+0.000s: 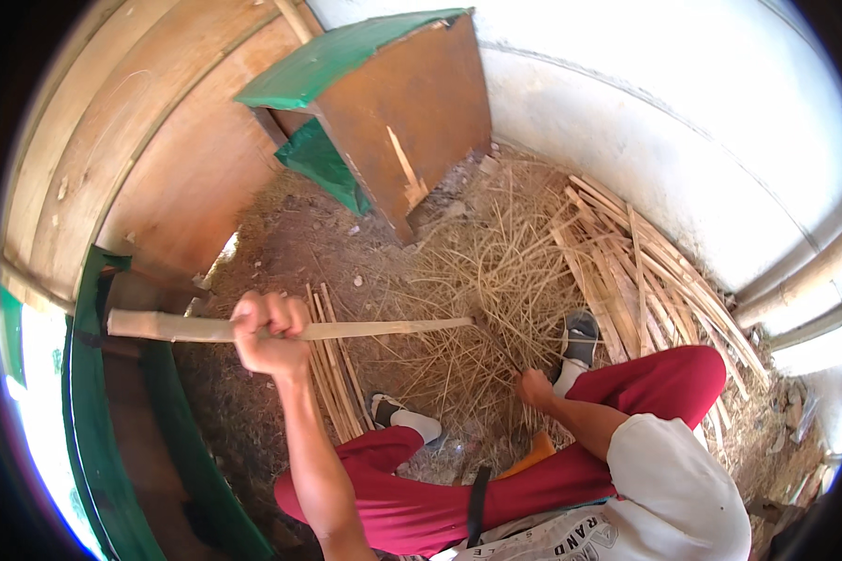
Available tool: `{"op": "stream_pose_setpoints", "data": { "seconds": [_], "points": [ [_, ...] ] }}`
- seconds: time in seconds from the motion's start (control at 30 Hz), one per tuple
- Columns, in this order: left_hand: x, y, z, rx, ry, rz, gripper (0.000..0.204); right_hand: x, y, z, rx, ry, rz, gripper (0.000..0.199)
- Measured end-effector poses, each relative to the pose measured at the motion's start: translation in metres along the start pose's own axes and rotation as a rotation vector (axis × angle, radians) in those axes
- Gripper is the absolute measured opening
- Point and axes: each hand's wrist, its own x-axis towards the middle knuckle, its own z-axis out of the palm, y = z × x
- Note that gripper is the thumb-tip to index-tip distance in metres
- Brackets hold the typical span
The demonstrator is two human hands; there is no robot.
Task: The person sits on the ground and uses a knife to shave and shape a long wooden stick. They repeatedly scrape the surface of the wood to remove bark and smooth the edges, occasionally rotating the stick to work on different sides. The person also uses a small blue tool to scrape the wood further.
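My left hand (pixel 269 332) is raised at the left, its fingers wrapped round a pale bamboo strip (pixel 374 329). The strip lies nearly level, wide at its left end and narrower toward the middle of the view. At its right tip it meets a dark, narrow, blade-like tool (pixel 501 346). My right hand (pixel 535 388) is closed on the near end of that tool, low beside my right knee. The handle is hidden in my fist. Below the tool spreads a heap of thin bamboo shavings (pixel 477 280).
Split bamboo strips (pixel 641 271) are stacked along the white wall at the right. Several thin strips (pixel 332 374) lie by my left foot. A brown wooden box (pixel 412 103) with a green top stands ahead; a green-edged frame (pixel 89 402) is at the left.
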Motion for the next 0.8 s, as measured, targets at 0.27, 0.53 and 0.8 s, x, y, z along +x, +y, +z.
{"op": "stream_pose_setpoints", "data": {
  "seconds": [0.27,0.53,0.8],
  "points": [
    [0.011,-0.018,0.058,-0.005,-0.096,0.019,0.041,-0.020,-0.075,-0.047,0.374,-0.081,0.053,0.055],
    [0.003,-0.013,0.089,-0.105,-0.131,-0.082,0.040,-0.145,-0.168,-0.174,0.639,-0.228,-0.072,0.050],
    [0.002,-0.013,0.100,-0.082,-0.278,-0.182,0.040,-0.211,-0.190,-0.252,0.754,-0.094,-0.231,0.052]
  ]
}}
